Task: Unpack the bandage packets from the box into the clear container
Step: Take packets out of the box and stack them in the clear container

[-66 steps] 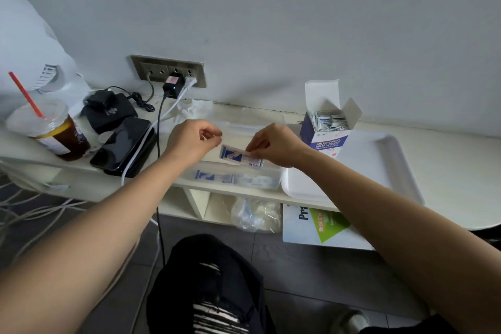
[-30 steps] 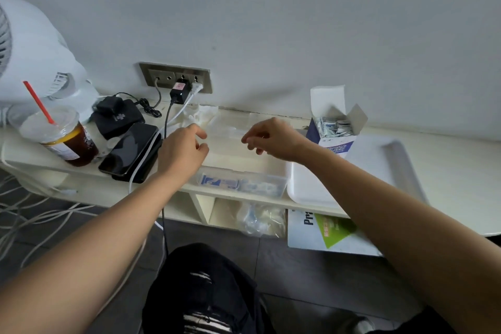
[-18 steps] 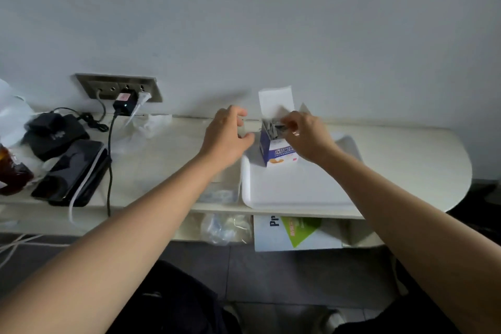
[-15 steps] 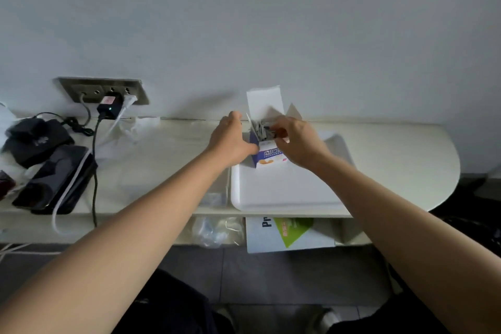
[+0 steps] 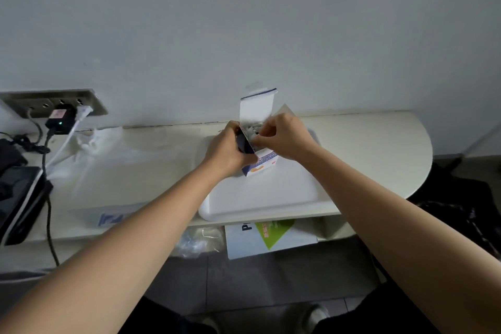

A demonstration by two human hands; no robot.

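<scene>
A small white and blue bandage box (image 5: 262, 162) stands on a white tray (image 5: 267, 199) with its lid flap up. My left hand (image 5: 227, 150) grips the box's left side. My right hand (image 5: 284, 135) reaches into the open top, fingertips pinched on the bandage packets (image 5: 253, 131) inside. The clear container (image 5: 113, 215) lies on the shelf to the left, partly hidden by my left forearm, with a blue and white packet showing through its wall.
A wall socket strip (image 5: 54, 102) with plugs and cables sits at the left. Black devices (image 5: 19, 198) lie at the shelf's left edge. Below the shelf are a plastic bag (image 5: 200, 240) and a white and green box (image 5: 271, 234). The shelf's rounded end is at the right.
Both hands left the clear container, where a packet was dropped, and moved right to the box. The left hand took hold of the box; the right went into its top.
</scene>
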